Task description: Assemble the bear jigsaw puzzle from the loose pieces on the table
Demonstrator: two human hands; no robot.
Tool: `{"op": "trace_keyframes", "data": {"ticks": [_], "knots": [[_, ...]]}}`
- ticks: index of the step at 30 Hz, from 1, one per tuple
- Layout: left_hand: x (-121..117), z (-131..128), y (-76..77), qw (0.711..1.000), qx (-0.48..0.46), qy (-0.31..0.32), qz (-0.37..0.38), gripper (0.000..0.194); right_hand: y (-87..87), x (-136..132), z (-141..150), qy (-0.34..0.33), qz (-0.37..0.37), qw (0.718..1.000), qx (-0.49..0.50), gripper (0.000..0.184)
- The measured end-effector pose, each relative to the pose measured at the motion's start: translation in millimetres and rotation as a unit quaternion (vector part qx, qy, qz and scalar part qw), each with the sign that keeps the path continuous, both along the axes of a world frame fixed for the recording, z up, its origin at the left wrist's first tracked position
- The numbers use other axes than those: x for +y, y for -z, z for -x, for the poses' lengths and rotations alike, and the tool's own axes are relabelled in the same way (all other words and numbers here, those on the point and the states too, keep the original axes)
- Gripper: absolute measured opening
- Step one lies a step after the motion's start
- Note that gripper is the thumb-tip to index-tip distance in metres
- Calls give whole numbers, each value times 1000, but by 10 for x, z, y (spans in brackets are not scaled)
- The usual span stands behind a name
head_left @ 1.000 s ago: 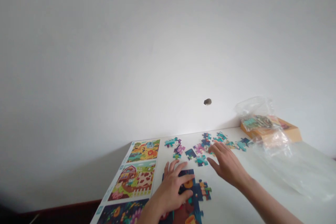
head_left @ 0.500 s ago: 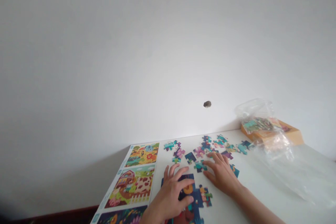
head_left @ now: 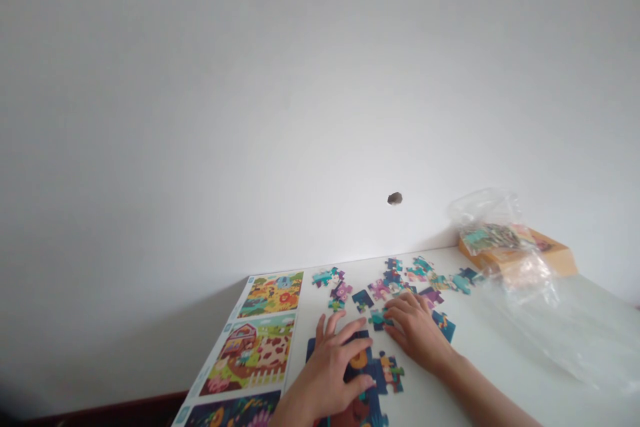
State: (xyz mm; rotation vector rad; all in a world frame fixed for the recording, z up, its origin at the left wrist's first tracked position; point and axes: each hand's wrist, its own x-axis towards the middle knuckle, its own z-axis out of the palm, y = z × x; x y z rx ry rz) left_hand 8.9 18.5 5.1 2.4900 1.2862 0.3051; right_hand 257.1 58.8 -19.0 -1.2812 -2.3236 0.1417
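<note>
My left hand (head_left: 327, 370) rests with its fingers spread over a joined part of a dark blue and red jigsaw puzzle (head_left: 364, 407), hiding much of it. A joined piece with orange and green figures (head_left: 391, 371) sticks out at its right side. Above that, my right hand (head_left: 415, 327) has its thumb and fingertips closed at the right edge of a teal puzzle piece (head_left: 377, 319), which lies on the table. Other loose pieces lie just beyond the fingers, among them a dark blue one (head_left: 363, 301) and a purple one (head_left: 431, 296). A blue piece (head_left: 444, 325) is partly behind the right hand.
A picture sheet (head_left: 273, 351) with farm and animal scenes lies along the left edge of the white table (head_left: 480, 360). At the back right, a clear plastic bag (head_left: 493, 233) of pieces rests on a yellow box (head_left: 563, 259). The wall stands directly behind.
My right hand has drawn slightly toward the left and its fingers have come closer together. The teal piece has shifted a little left with it. My left hand has barely moved.
</note>
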Motion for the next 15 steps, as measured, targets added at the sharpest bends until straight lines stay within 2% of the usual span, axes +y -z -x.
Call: {"op": "trace_keyframes", "data": {"ticks": [8, 15], "knots": [[-11, 3, -8, 1000, -7, -1, 12, 64, 26, 1, 30, 10, 1, 1000, 27, 13], [-15, -18, 3, 999, -38, -4, 32, 94, 33, 9, 39, 22, -23, 999, 43, 14]]}}
